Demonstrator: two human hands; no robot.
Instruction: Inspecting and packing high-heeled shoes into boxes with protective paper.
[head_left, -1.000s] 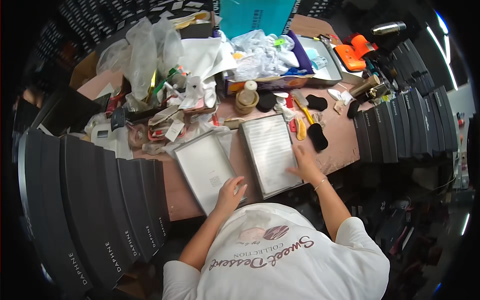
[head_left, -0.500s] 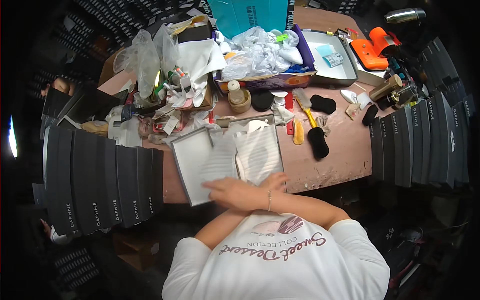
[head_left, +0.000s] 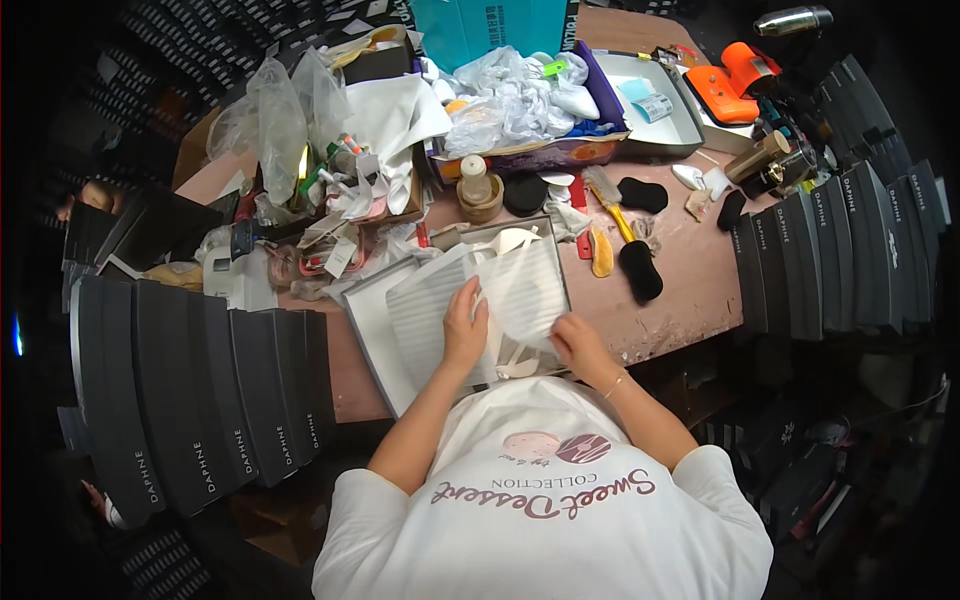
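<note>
Right hand (head_left: 583, 348) is clamping the edge of a translucent sheet (head_left: 528, 295) between its fingers, over the open grey box (head_left: 563, 275). Left hand (head_left: 465, 325) is touching striped paper (head_left: 425, 305) left of the box; whether it is gripping is indeterminable.

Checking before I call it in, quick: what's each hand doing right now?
Left hand: fingers slightly bent, at the left striped sheet; grip cannot be told.
Right hand: closed, pinching the right translucent sheet.
</note>
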